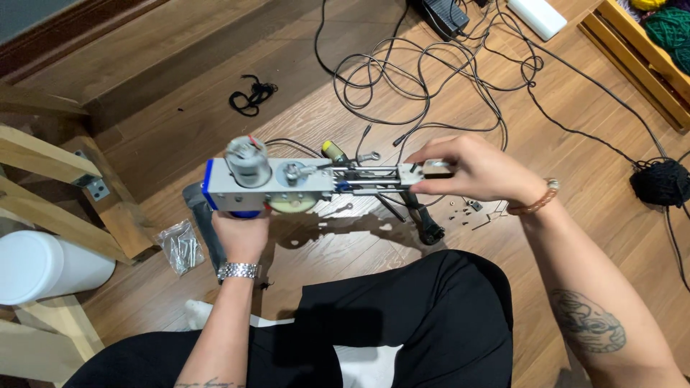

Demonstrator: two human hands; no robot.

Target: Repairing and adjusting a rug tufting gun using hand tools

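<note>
Tufting gun (287, 183), largely assembled, hangs over the floor (345, 244): your left hand (241, 233) clasps its base, right hand (471, 172) fingers pinch its front end; small screws (460, 212) lie loose.

Relative to the motor assembly (287, 183): screw bag (182, 246) lies below-left on the floor (180, 129), cable tangle (424, 65) behind, yarn ball (660, 182) far right.
</note>
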